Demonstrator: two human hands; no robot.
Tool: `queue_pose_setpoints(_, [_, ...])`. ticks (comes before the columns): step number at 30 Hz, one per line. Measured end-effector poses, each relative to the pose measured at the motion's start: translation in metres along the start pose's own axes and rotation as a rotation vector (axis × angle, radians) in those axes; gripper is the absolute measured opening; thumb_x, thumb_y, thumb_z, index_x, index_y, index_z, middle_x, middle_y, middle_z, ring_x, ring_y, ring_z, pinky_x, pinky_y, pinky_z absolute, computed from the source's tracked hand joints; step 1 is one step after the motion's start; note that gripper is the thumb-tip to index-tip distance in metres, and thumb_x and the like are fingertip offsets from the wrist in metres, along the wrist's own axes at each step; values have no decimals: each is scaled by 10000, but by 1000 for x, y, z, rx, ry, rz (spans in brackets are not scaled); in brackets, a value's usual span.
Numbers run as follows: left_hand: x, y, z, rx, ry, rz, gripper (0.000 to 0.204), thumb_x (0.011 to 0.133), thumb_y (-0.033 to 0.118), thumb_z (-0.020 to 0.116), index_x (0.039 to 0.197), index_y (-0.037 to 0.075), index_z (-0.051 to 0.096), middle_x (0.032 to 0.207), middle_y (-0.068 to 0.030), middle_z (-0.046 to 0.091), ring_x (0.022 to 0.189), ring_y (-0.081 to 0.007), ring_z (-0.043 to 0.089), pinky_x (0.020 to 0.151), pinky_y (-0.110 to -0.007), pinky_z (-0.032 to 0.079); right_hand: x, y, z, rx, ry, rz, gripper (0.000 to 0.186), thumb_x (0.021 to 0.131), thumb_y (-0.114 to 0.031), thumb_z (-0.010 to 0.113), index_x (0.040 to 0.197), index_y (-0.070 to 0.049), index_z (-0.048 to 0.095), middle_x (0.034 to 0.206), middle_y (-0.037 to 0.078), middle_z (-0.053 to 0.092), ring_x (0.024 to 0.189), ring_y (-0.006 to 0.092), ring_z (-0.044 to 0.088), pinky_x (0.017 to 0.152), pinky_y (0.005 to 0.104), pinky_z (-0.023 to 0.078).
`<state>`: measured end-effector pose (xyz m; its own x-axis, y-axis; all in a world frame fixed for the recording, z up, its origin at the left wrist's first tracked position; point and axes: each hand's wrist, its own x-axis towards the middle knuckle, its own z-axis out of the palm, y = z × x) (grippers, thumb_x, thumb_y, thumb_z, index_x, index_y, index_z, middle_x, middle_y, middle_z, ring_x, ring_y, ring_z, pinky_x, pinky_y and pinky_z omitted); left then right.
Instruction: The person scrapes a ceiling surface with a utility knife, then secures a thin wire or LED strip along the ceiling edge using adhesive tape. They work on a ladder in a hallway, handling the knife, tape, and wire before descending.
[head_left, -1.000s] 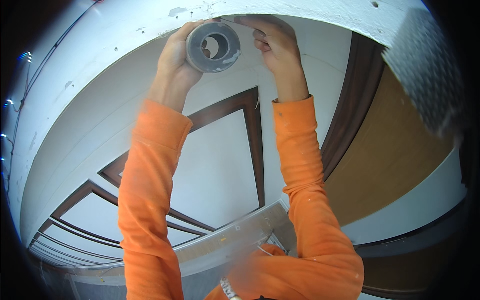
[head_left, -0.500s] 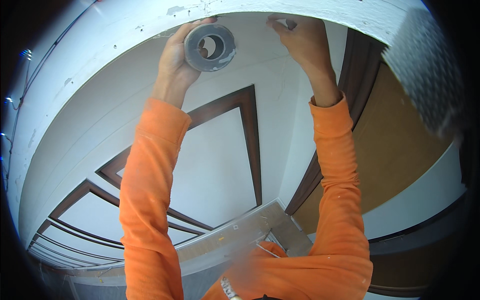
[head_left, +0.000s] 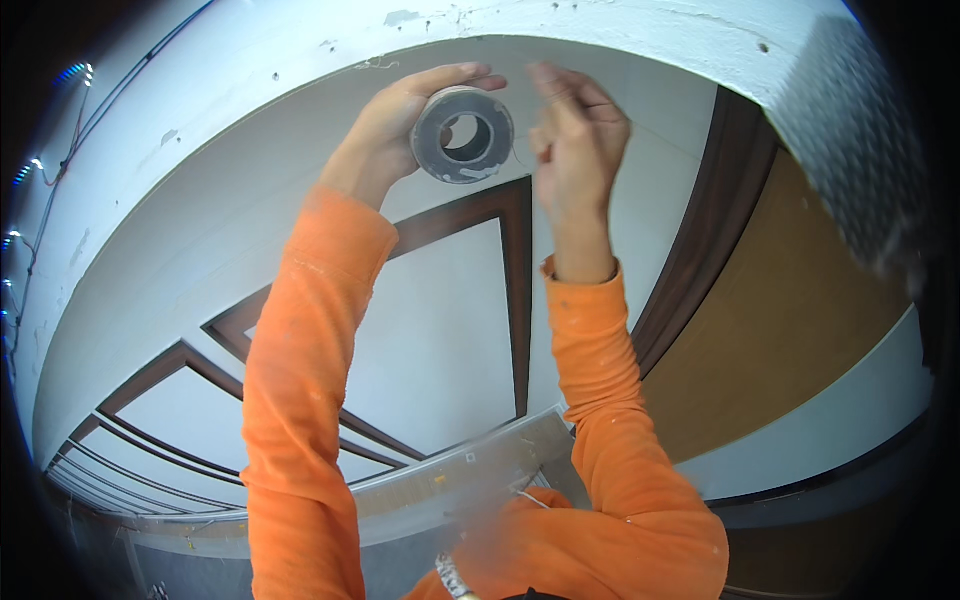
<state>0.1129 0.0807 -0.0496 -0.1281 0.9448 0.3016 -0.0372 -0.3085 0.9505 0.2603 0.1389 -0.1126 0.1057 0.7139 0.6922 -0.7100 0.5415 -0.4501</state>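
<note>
My left hand holds a grey roll of tape, its fingers stretched along the roll's top and its hollow core turned toward me. My right hand is raised just right of the roll, apart from it, with fingers bent and pressed together; motion smears the fingertips, and what they pinch, if anything, I cannot make out. A faint thin line shows by the roll's right side. Both hands are just below the white, scuffed edge of an overhead surface.
A cable with small lights runs along the upper left. Dark wood mouldings frame white wall panels. Dark brown trim borders a tan panel on the right. A blurred grey textured object looms at the upper right.
My right hand has come down and left from the overhead edge to beside the tape roll. My left hand, with the roll, has shifted right and slightly lower.
</note>
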Motion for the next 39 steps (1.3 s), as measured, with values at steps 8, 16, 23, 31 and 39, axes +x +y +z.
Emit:
queue_pose_setpoints(8, [-26,9,-35,256,10,65,486,1002,291,609,1414,37,572,1200,-106,715,902,-85,669,675,-244,558,4,-12,13,-255,-225,-277,113,916,-93,762,987,-8,783,697,-36,618,535,1,367,466,216,261])
queue_pose_setpoints(16, [-114,-44,-51,164,300,46,512,991,314,644,1323,-72,596,1027,-140,745,809,-157,721,707,-293,605,65,40,-59,-61,108,96,221,912,-107,771,1068,48,744,651,-62,517,495,24,294,458,239,233])
queue_pose_setpoints(23, [-232,-111,-47,460,321,17,335,993,271,676,874,-27,770,857,-75,741,821,-128,670,770,-297,537,112,93,-22,-139,150,183,225,898,-82,750,1072,59,732,730,-1,555,562,73,430,477,240,328])
queue_pose_setpoints(31, [-399,-157,-51,385,284,-227,185,965,59,634,874,-64,739,744,-93,746,726,-151,684,768,-289,531,144,70,-67,543,-407,726,208,974,-98,654,1120,35,586,865,60,596,722,105,552,609,253,458])
queue_pose_setpoints(39, [-468,-228,-53,304,509,-304,151,969,14,623,899,-66,730,783,-81,741,734,-117,661,715,-267,527,127,7,-40,-128,-613,501,261,931,-199,730,1033,23,640,806,-22,512,661,55,449,566,204,388])
